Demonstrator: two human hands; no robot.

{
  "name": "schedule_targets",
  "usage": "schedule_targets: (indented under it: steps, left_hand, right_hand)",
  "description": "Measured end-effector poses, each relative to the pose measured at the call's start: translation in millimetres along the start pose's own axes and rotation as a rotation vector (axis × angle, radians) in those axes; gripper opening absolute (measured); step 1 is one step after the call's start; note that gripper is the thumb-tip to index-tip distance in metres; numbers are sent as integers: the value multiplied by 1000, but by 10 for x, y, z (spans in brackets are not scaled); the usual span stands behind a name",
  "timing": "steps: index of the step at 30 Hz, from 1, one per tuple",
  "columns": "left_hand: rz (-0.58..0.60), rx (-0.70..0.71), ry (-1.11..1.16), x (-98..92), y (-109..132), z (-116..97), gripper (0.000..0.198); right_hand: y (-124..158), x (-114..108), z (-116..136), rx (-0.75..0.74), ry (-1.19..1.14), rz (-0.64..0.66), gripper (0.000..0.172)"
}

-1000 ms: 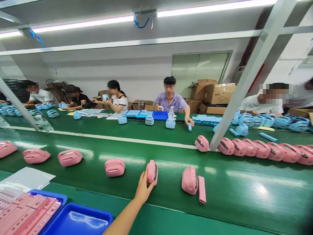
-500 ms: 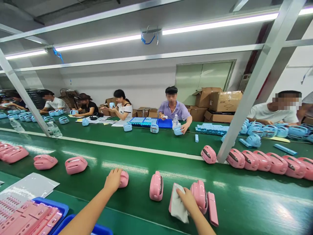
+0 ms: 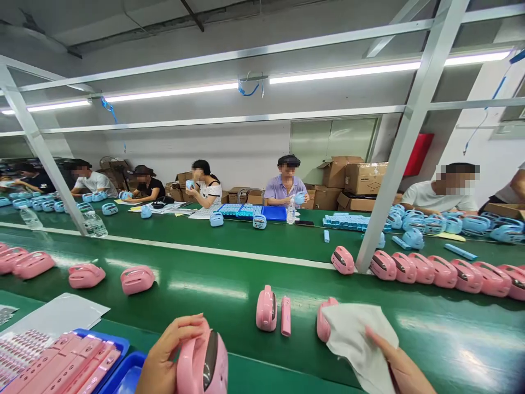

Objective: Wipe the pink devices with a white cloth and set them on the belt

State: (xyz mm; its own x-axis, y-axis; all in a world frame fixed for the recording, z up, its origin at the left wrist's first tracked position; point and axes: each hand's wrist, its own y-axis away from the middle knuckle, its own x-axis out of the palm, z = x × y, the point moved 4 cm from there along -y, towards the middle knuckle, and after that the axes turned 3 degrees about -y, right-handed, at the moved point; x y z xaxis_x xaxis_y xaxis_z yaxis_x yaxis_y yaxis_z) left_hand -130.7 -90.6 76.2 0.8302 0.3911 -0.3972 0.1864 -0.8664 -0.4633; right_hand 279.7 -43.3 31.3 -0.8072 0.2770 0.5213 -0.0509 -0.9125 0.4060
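My left hand (image 3: 162, 353) is closed around a pink rounded case with a carry handle (image 3: 217, 364), at the near edge of the bench. A dark glossy window shows on the case's side. My right hand (image 3: 394, 350) pinches a white cloth (image 3: 356, 339), which hangs spread out. The cloth partly covers another pink handled case (image 3: 324, 320); whether it touches that case I cannot tell. Between my hands, a pink case with a dark window (image 3: 266, 309) stands on the green surface, a slim pink bar (image 3: 286, 316) just right of it.
Several pink cases (image 3: 435, 270) line the right side; others (image 3: 137, 280) sit left. A blue tray of pink strips (image 3: 65, 364) and a white sheet (image 3: 61, 314) lie near left. A metal post (image 3: 389, 191) rises from the bench. Co-workers sit opposite among blue cases (image 3: 259, 221).
My left hand has brought a pink case nearer to me from the surface. My right hand has moved right with the cloth. A pink bar now shows beside the middle case.
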Motion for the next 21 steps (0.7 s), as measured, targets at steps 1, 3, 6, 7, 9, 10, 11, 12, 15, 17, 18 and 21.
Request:
schedule_targets:
  steps: [1,3,6,7,9,10,11,12,15,17,18,21]
  left_hand:
    - [-27,6,133,9,81,-251,10]
    - [-6,-84,343,79,234,-701,9]
    - [-10,-135,559,167,414,-1223,8]
    - [3,-133,603,188,457,-1337,7]
    - [32,-133,670,209,528,-1479,8]
    - [42,-141,695,207,559,-1518,10]
    - [50,-153,713,200,590,-1544,11]
    - [57,-173,727,189,623,-1563,12]
    - [83,-241,778,148,729,-1617,12]
    - [74,-275,818,115,792,-1654,12]
    - [65,-282,828,100,817,-1671,12]
    - [36,-282,803,57,859,-1711,11]
  right_hand:
    - [186,92,70,-55,32,-32,68]
    - [525,347,67,-145,165,10,63]
    - [999,824,-169,-470,541,307,45]
    - [1154,959,-278,-622,654,397,41]
    - [1408,1137,-497,-843,778,509,37]
    - [1508,1185,-582,-926,791,549,36]
    - [1593,1212,-646,-995,793,589,35]
    - [1668,1222,-685,-1065,799,623,34]
    - [1862,1211,-664,-1274,856,721,35]
    - [1923,1202,-581,-1259,909,705,39]
    - [1953,1206,-539,-1245,926,686,41]
    - [2121,1254,-483,-1340,900,718,43]
